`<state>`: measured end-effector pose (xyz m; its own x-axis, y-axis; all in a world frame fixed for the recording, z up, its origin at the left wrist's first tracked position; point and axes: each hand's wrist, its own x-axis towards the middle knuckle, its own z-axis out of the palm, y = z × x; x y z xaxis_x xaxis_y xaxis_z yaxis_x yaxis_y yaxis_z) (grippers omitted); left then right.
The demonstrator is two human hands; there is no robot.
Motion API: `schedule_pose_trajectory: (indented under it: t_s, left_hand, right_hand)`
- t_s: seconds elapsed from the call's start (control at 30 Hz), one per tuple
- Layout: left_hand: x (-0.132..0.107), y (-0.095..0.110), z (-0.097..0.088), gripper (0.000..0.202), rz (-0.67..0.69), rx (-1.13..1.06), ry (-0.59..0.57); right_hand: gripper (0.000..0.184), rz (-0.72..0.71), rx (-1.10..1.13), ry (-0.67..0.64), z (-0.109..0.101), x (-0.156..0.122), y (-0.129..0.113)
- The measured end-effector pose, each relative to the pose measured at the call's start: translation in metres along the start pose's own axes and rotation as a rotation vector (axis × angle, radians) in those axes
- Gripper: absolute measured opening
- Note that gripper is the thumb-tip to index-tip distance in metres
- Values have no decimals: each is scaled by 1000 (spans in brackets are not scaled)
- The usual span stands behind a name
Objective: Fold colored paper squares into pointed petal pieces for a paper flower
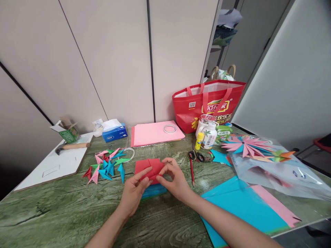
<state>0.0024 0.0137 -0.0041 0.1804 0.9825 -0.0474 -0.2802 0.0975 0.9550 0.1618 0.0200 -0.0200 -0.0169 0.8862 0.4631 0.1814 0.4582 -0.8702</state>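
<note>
Between my hands is a folded piece of red paper [152, 168], creased into overlapping flaps. My left hand [134, 189] grips its left side, thumb and fingers closed on the edge. With thumb and fingertips, my right hand [174, 177] pinches the pointed right end. Another red sheet [141, 165] lies just behind and under it. Blue paper [154, 190] shows beneath, nearer to me. Left of my hands lies a loose group of folded pink, red, green and blue paper pieces [106, 168]. Scissors [196, 156] with black handles and a red pencil [191, 172] lie to the right.
A stack of pink paper [152, 133] with a tape roll [170, 128] lies behind. Beyond the scissors stand a glue stick [199, 141], a white bottle [210, 136] and a red bag [186, 113]. A hammer [73, 146] and tissue pack [114, 132] are left; blue sheets [240, 206] lie right.
</note>
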Motion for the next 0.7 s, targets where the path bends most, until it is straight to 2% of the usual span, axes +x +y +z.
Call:
schedule_pose_trajectory:
  t_s: [0.13, 0.23, 0.33, 0.47, 0.7]
  left_hand:
    - [1, -2, -2, 29, 10, 44, -5]
    - [1, -2, -3, 28, 18, 92, -32]
    - [3, 0, -3, 26, 29, 131, -27]
    - [5, 3, -2, 28, 4, 161, 36]
    - [4, 2, -1, 28, -27, 53, 109]
  right_hand:
    - [16, 100, 210, -114, -3, 5, 4]
    - [13, 91, 177, -191, -6, 7, 4]
    - [14, 66, 135, -184, -7, 8, 4]
    - [16, 134, 140, -173, -8, 8, 3]
    - [16, 204, 142, -168, -8, 8, 7]
